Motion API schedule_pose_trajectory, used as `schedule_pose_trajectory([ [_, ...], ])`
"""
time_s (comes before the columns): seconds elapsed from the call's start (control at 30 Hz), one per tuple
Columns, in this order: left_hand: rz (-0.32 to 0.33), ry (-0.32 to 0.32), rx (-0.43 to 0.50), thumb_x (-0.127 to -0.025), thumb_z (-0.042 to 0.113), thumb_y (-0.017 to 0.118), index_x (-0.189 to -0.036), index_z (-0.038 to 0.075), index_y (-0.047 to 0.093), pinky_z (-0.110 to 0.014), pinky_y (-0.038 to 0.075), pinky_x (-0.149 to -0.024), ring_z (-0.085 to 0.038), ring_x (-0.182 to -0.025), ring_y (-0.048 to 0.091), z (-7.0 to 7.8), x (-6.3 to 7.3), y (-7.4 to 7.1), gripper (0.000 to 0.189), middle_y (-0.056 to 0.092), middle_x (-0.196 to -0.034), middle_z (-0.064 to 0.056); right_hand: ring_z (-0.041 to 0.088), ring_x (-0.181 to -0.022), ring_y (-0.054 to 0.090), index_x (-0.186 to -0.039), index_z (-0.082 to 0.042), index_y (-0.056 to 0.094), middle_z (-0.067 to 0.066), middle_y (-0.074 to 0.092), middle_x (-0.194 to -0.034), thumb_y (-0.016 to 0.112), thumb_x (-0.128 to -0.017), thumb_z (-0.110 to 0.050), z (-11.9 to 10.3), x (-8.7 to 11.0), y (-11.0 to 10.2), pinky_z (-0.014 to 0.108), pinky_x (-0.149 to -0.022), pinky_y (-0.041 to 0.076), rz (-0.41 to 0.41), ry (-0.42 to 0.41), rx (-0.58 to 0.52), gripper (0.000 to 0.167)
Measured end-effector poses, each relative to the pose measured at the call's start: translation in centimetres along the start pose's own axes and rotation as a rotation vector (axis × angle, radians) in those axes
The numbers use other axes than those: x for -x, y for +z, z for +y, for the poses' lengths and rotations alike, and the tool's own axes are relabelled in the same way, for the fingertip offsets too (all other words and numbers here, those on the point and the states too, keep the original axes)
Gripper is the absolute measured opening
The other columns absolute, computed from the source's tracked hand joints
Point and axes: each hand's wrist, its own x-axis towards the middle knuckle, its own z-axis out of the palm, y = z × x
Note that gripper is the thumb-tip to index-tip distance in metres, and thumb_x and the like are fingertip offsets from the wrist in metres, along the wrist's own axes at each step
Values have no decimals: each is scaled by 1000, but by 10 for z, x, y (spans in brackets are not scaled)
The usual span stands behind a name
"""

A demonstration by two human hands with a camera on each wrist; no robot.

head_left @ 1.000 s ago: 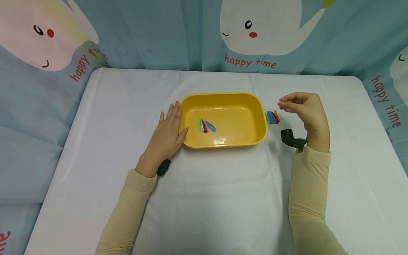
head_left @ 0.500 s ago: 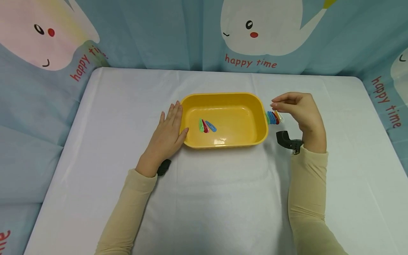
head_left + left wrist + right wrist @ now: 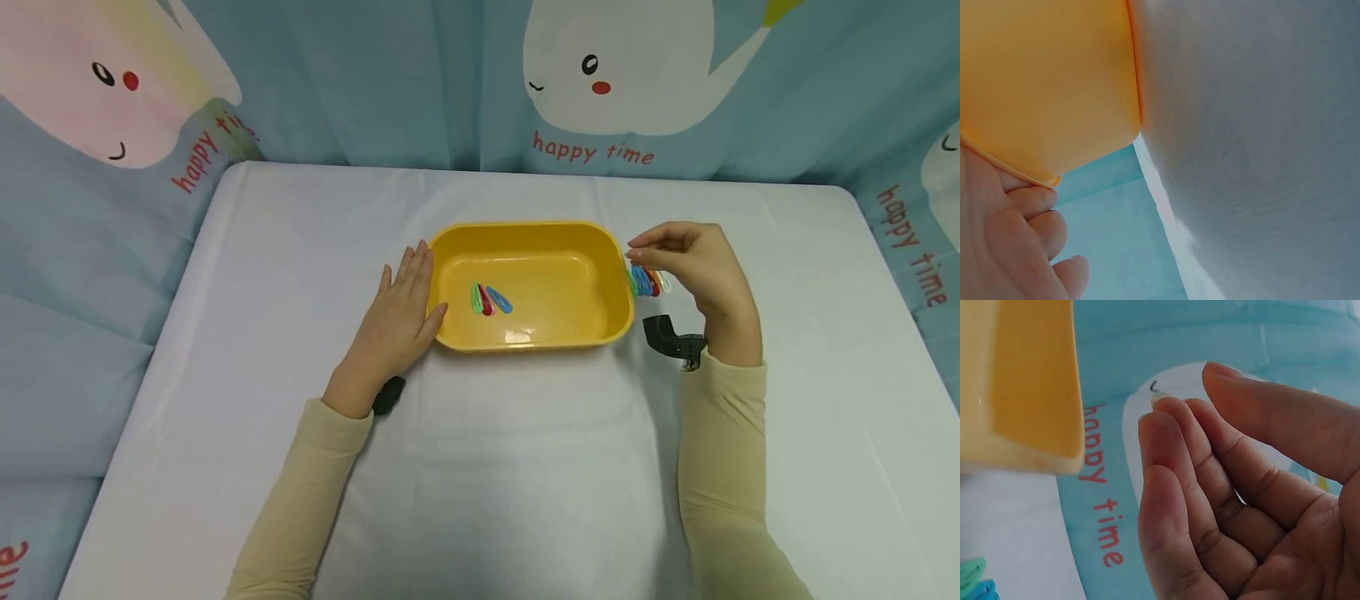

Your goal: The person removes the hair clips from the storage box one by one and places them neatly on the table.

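In the head view a yellow plastic tray (image 3: 536,321) sits mid-table, with several snap hair clips (image 3: 487,300) in green, red and blue lying on its floor towards the left. My left hand (image 3: 393,321) lies against the tray's left rim, fingers straight; the left wrist view shows its fingers (image 3: 1047,231) by the rim. My right hand (image 3: 701,262) hovers just off the tray's right end, above a row of more hair clips (image 3: 648,282). Seen in the right wrist view, the right thumb (image 3: 1272,415) stands apart from gently bent fingers, and nothing shows between them.
White cloth (image 3: 480,467) covers the table. A blue curtain (image 3: 390,83) with whale prints hangs along the table's back and sides. A black wrist mount (image 3: 675,340) juts from the right wrist, and another (image 3: 388,396) sits under the left.
My right hand has moved left, from beyond the row of hair clips to over it, near the tray's right rim. The left hand stays at the left rim.
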Motion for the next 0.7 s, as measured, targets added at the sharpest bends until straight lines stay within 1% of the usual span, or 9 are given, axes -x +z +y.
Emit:
schedule_pose_trajectory([
  [0.13, 0, -5, -5, -101, 34, 35, -150, -2, 4, -48, 1, -113, -24, -144, -2, 0, 1, 2, 67, 1, -157, -13, 17, -78, 66, -92, 1, 70, -3, 69, -78, 72, -84, -14, -1, -1, 8, 20, -71, 51, -30, 12, 21, 18],
  [0.23, 0, -5, -10, -102, 35, 34, -150, -2, 4, -48, 1, -113, -24, -144, -3, 0, 1, 3, 68, 0, -157, -12, 16, -80, 65, -96, 3, 69, -3, 70, -80, 71, -85, -15, -3, -2, 15, 22, -70, 51, -64, 19, 45, 22],
  [0.37, -2, -2, -14, -102, 34, 34, -150, -2, 4, -48, 2, -113, -24, -143, -3, 0, 1, 2, 68, 0, -157, -13, 16, -83, 63, -101, 5, 67, -1, 70, -84, 68, -87, -14, -10, -5, 22, 21, -74, 49, -109, 17, 99, 23],
  [0.43, -3, -1, -15, -101, 34, 35, -150, -2, 4, -48, 2, -113, -24, -143, -2, 0, 1, 2, 68, 0, -157, -13, 17, -83, 62, -101, 5, 67, 0, 70, -84, 67, -88, -13, -15, -7, 26, 21, -76, 49, -127, 4, 111, 22],
  [0.57, -1, -3, -19, -101, 34, 35, -150, -2, 5, -48, 2, -113, -24, -143, -2, 0, 1, 1, 68, 1, -157, -13, 17, -79, 64, -98, 5, 67, 2, 70, -82, 67, -87, -11, -23, -14, 35, 23, -76, 48, -161, -24, 93, 19],
  [0.7, -5, -4, -20, -101, 33, 35, -150, -3, 5, -48, 2, -113, -25, -144, -1, 0, 1, 1, 68, 1, -157, -14, 15, -75, 64, -95, 7, 67, 2, 69, -81, 66, -87, -7, -27, -22, 44, 24, -72, 50, -201, -50, 61, 17],
])
